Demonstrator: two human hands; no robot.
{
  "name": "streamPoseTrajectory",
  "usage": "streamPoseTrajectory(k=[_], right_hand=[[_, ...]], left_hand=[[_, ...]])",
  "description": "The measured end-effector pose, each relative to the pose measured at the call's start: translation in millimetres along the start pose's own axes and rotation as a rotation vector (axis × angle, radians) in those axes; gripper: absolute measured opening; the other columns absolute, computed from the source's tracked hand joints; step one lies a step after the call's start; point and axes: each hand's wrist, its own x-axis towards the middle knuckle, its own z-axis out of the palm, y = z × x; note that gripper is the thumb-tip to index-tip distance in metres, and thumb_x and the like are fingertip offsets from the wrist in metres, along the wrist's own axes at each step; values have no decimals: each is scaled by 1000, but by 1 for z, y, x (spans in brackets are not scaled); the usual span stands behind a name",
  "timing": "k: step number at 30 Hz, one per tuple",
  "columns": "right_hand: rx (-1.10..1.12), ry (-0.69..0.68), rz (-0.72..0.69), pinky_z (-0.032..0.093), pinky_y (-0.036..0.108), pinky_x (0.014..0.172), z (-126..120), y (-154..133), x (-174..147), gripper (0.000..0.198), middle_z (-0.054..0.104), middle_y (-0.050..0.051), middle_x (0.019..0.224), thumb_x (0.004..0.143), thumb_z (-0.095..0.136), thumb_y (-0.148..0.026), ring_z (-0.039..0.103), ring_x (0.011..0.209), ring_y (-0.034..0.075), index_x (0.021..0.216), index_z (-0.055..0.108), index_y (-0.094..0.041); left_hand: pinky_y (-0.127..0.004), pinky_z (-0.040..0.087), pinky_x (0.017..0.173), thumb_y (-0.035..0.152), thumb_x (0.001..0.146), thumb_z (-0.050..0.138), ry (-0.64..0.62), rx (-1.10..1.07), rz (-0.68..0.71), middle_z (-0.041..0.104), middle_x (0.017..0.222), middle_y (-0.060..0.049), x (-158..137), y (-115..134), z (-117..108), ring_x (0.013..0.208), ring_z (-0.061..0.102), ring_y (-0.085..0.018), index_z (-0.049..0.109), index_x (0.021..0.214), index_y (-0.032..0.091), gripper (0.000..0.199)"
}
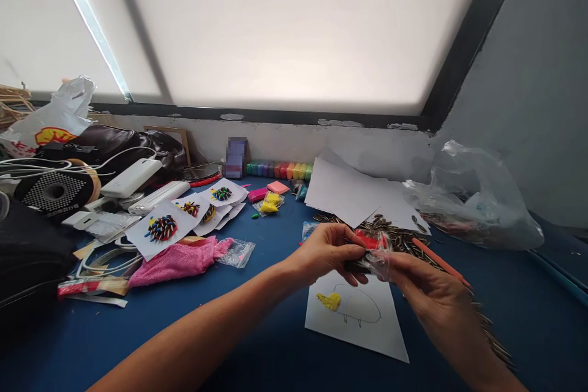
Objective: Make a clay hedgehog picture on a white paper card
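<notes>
My left hand (331,250) and my right hand (425,285) are both closed on a small clear plastic packet (379,262) with red modelling clay (371,240) in it. They hold it above a white sheet of paper (358,340). A pencilled oval body with short legs is drawn on that sheet. Pressed onto the drawing's left end is a pointed lump of yellow clay (329,301). Behind and right of my hands lies a spread of striped sunflower seeds (416,244), with an orange pencil (441,262) across them.
White paper sheets (335,187) and a plastic bag (487,208) lie behind the seeds. A row of coloured clay packs (280,170) lines the wall. Finished seed-and-clay pictures (160,229), a pink cloth (177,263), cables and a white power bank (131,177) crowd the left.
</notes>
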Motion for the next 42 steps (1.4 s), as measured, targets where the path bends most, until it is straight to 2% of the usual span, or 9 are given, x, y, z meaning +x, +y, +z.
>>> streamPoseTrajectory(k=[6,10,14,20,26,30,35,42], right_hand=[[-23,-6,4,59,33,72,2,-3,1,22,76,3,84,79,70,-46,72,79,23,86,79,-27],[-8,-33,52,59,35,72,0,-9,2,27,76,5,86,74,74,-51,71,82,25,80,79,-26],[-23,-73,84,58,36,68,0,-9,3,29,76,4,82,75,71,-55,70,76,25,77,77,-26],[-101,-72,-1,56,36,70,2,-1,-2,18,75,3,82,78,71,-46,69,76,24,78,76,-29],[-148,-18,-97,57,36,71,5,2,-3,18,72,6,97,82,68,-43,69,87,25,77,74,-27],[-143,5,-116,57,36,75,5,0,-3,21,71,8,98,83,67,-44,69,89,25,75,75,-26],[-154,24,-95,57,35,68,3,-8,-3,27,73,8,91,81,68,-49,70,88,27,69,73,-26],[-106,29,-65,58,36,68,8,-9,-5,28,75,8,97,78,69,-53,69,95,29,73,76,-27]], left_hand=[[-23,55,52,39,62,84,-44,36,-28,67,66,-4,-1,-1,7,54,67,-14,65,90,9,46],[-24,55,54,44,62,84,-35,42,-35,68,68,-6,0,-4,8,56,68,-15,66,87,8,48],[-25,54,54,50,59,85,-7,31,-37,68,66,-6,0,-8,8,57,68,-16,65,85,9,52],[-27,54,56,51,60,84,2,43,-49,68,65,-5,0,-11,9,58,67,-17,63,84,9,52],[-25,52,57,56,62,83,-83,75,-39,67,69,-5,-2,-8,10,60,67,-15,64,88,9,57],[-23,50,60,56,70,78,-163,85,-43,64,71,-4,-3,-9,7,63,66,-13,64,86,10,51],[-25,50,65,55,76,73,-247,111,-56,66,76,-5,-3,-7,3,67,66,-13,67,87,11,46],[-23,43,54,55,68,80,-161,171,-44,67,77,-4,-9,2,3,58,59,-10,69,80,11,47]])
